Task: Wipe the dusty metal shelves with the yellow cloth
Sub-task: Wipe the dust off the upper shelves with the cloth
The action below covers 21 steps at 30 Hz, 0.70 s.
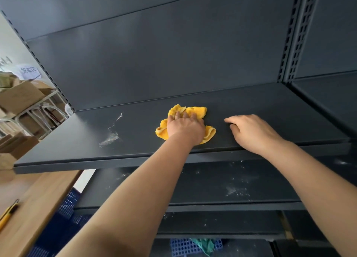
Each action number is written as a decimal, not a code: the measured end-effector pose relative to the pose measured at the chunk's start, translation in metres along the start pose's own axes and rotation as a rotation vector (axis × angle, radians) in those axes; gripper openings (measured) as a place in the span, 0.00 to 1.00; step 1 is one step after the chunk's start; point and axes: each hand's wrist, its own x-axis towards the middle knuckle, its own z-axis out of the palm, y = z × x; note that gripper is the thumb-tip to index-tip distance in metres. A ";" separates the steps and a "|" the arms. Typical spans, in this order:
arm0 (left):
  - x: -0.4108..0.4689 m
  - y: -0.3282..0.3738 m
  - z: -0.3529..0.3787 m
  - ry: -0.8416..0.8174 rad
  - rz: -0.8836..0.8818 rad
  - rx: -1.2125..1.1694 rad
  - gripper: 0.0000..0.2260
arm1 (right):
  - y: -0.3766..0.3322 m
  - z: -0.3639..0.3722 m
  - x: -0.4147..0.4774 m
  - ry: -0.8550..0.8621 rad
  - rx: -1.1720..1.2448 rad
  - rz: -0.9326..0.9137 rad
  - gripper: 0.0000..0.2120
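Observation:
A crumpled yellow cloth (195, 111) lies on the dark grey top metal shelf (77, 146). My left hand (185, 128) presses down on it, fingers spread over the fabric. My right hand (251, 132) rests bare on the shelf to the right of the cloth, fingers curled, wrist over the front lip. A streak of white dust (111, 136) marks the shelf left of the cloth. The lower shelf (212, 189) below carries scattered white dust specks (236, 191).
A slotted upright post (297, 34) rises at the back right. A wooden table (38, 202) with a yellow utility knife (8, 212) stands at the lower left. Blue perforated baskets (63, 224) sit below. Cardboard boxes (21, 96) are stacked far left.

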 end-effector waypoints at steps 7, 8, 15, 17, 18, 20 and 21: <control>-0.015 0.000 0.005 0.081 0.168 -0.022 0.25 | -0.016 0.002 0.001 0.021 -0.012 -0.037 0.19; -0.016 -0.006 0.006 0.081 0.178 -0.030 0.25 | -0.021 0.004 0.002 0.018 -0.009 -0.050 0.19; -0.024 -0.066 0.014 0.064 0.106 -0.057 0.24 | -0.071 0.025 0.015 -0.007 0.012 -0.125 0.18; -0.028 -0.088 0.017 0.062 0.093 -0.052 0.24 | -0.091 0.033 0.020 -0.008 0.018 -0.153 0.18; -0.029 -0.099 0.019 0.059 0.081 -0.054 0.24 | -0.102 0.037 0.022 -0.014 0.017 -0.167 0.18; -0.030 -0.121 0.022 0.056 0.046 -0.070 0.24 | -0.123 0.045 0.027 -0.034 0.010 -0.195 0.19; -0.030 -0.133 0.024 0.057 0.033 -0.074 0.25 | -0.133 0.050 0.030 -0.044 0.006 -0.208 0.19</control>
